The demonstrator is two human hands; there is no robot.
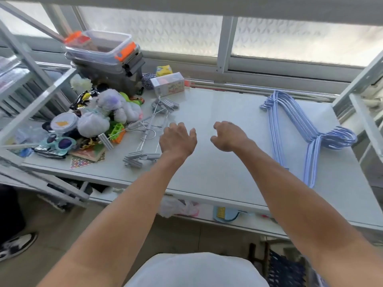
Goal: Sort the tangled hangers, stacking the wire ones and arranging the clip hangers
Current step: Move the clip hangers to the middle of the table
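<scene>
Both hands [204,137] loosely open, holding nothing

White table [207,172], blue wire hangers [310,160] stacked right, grey clip hangers [132,158] left, toy clutter [93,123] beside them

We held our left grip [178,139] and right grip [230,136] side by side above the counter [217,166], fingers loosely curled, holding nothing. The grey clip hangers [145,131] lay just left of the left grip; the blue wire hangers [298,129] lay stacked well right of the right grip.
</scene>
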